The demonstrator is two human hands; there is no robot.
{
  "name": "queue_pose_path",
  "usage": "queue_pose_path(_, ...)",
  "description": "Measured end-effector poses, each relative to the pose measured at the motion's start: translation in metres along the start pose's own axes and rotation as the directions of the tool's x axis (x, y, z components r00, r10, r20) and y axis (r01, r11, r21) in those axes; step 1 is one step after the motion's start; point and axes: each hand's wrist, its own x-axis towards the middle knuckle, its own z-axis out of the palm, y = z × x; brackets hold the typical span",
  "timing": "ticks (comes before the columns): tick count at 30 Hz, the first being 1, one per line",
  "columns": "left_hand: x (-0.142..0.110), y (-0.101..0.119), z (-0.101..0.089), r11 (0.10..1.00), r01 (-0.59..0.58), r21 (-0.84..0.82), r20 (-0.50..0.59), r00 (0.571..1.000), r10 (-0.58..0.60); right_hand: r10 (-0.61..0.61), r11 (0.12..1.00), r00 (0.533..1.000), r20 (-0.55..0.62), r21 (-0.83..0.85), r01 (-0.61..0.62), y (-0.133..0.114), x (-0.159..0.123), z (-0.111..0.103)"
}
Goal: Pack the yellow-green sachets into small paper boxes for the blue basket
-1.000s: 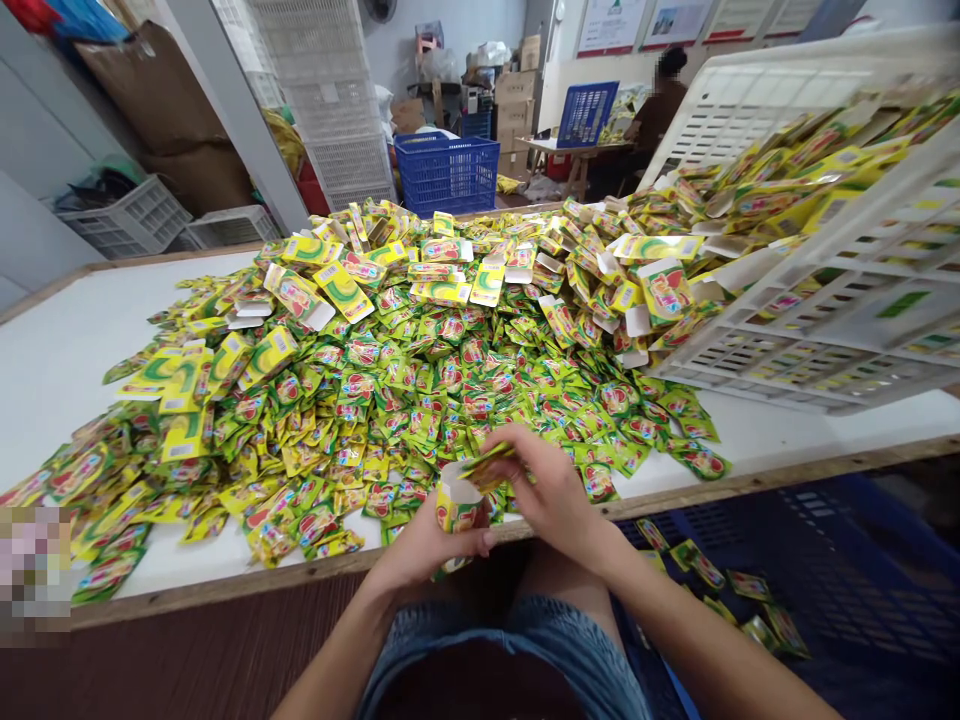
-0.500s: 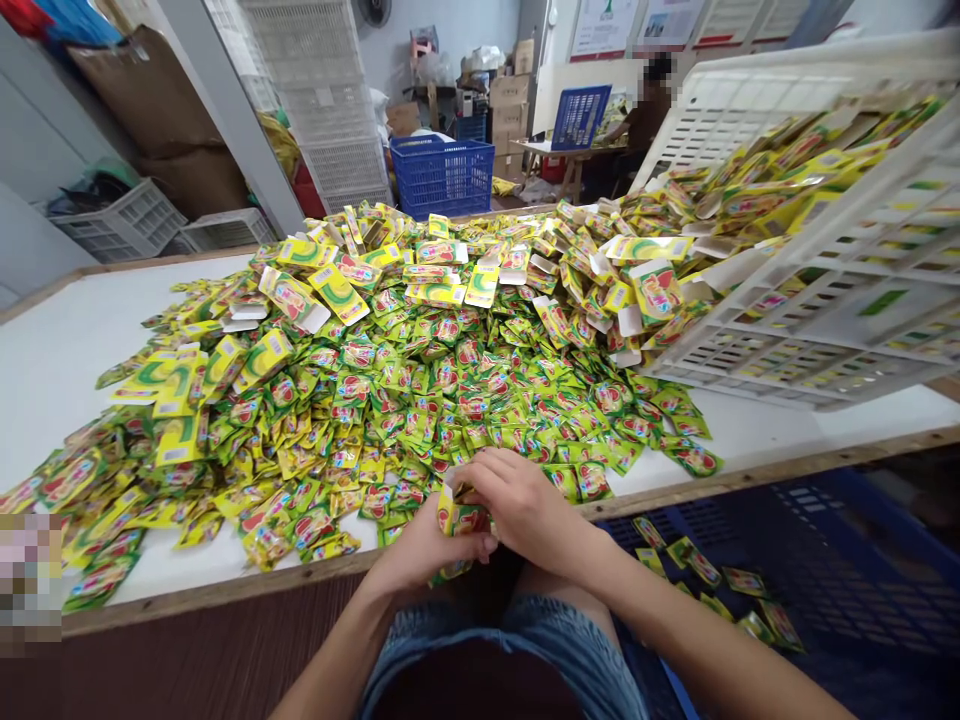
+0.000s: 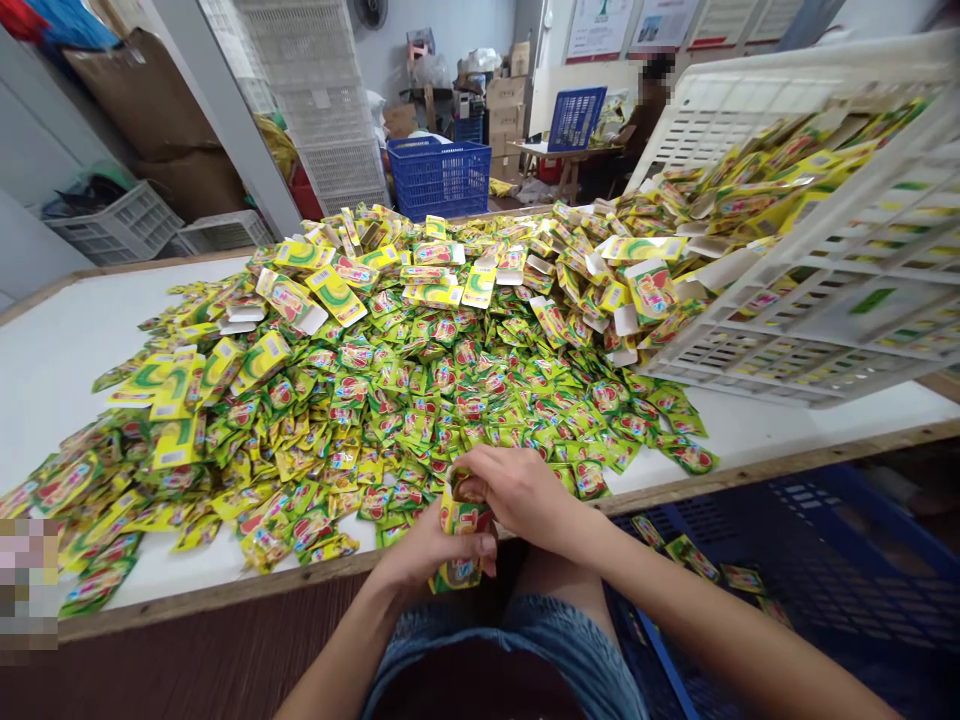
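Note:
My left hand [image 3: 427,548] is wrapped around a small yellow, green and red candy box [image 3: 459,520], held upright over the table's front edge. At the box's open top, the curled fingers of my right hand [image 3: 517,492] press together; what they pinch is mostly hidden, though something brownish shows beside them. Just beyond both hands spreads a heap of small green candy sachets [image 3: 472,405], with yellower sachets to the left. Open-ended candy boxes [image 3: 335,294] lie over the back and left of the heap.
A white plastic crate [image 3: 757,350] full of boxes tips onto the table [image 3: 52,345] at right. Below the wooden front edge, a blue crate [image 3: 847,560] holds several sachets. Another blue crate [image 3: 439,180] stands behind the table. A person [image 3: 646,120] sits at a far table.
The box now shows more of its printed front between my hands. My right hand has shifted slightly at its top, with the fingertips lower at the opening.

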Motion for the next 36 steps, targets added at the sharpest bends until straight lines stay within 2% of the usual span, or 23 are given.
queue_pose_path(2, 0.001, -0.003, -0.002, 1.000, -0.009, -0.029, 0.006, 1.000, 0.009, 0.134, 0.978, 0.983, -0.129, 0.177, -0.110, 0.003, 0.000, -0.006)
queue_pose_path(4, 0.001, -0.003, -0.003, 0.999, -0.016, -0.037, 0.007, 1.000, 0.016, 0.334, 0.890, 0.912, -0.239, 0.398, -0.221, 0.003, 0.000, -0.008)
queue_pose_path(6, 0.002, -0.001, -0.002, 1.000, -0.021, -0.022, 0.007, 1.000, 0.021, 0.449, 0.807, 0.857, -0.254, 0.526, -0.267, 0.002, -0.001, -0.003)
queue_pose_path(7, 0.002, -0.001, -0.001, 1.000, -0.019, -0.010, 0.010, 1.000, 0.019, 0.457, 0.798, 0.856, -0.242, 0.536, -0.275, 0.000, -0.002, 0.002)
queue_pose_path(10, 0.002, 0.002, 0.002, 1.000, -0.008, -0.005, -0.003, 1.000, 0.008, 0.385, 0.876, 0.882, -0.273, 0.408, -0.256, -0.001, -0.008, 0.019)
queue_pose_path(14, 0.001, 0.004, 0.006, 1.000, -0.016, -0.002, -0.043, 0.999, 0.016, 0.144, 0.983, 0.924, -0.355, 0.157, -0.093, -0.002, -0.017, 0.027)
queue_pose_path(17, 0.001, 0.003, 0.007, 1.000, -0.020, 0.020, -0.049, 0.999, 0.021, 0.040, 0.997, 0.968, -0.249, 0.068, -0.024, -0.006, -0.018, 0.021)
queue_pose_path(19, 0.002, 0.002, 0.007, 1.000, -0.015, 0.025, -0.038, 0.999, 0.016, 0.074, 0.997, 0.986, -0.148, 0.037, -0.070, -0.009, -0.018, 0.018)
queue_pose_path(21, 0.004, 0.000, 0.006, 0.999, -0.022, 0.033, -0.033, 0.999, 0.023, 0.136, 0.991, 0.982, -0.128, 0.023, -0.134, -0.011, -0.017, 0.018)
queue_pose_path(26, 0.013, -0.004, -0.001, 0.981, -0.124, 0.146, -0.128, 0.981, 0.143, 0.222, 0.973, 0.926, -0.305, 0.123, -0.193, -0.010, -0.020, 0.028)
queue_pose_path(30, 0.022, -0.010, -0.008, 0.953, -0.195, 0.233, -0.157, 0.959, 0.235, 0.272, 0.962, 0.875, -0.401, 0.086, -0.259, -0.008, -0.024, 0.035)
queue_pose_path(36, 0.029, -0.022, -0.010, 0.944, -0.263, 0.197, -0.174, 0.939, 0.298, 0.170, 0.980, 0.916, -0.364, -0.038, -0.197, -0.010, -0.027, 0.037)
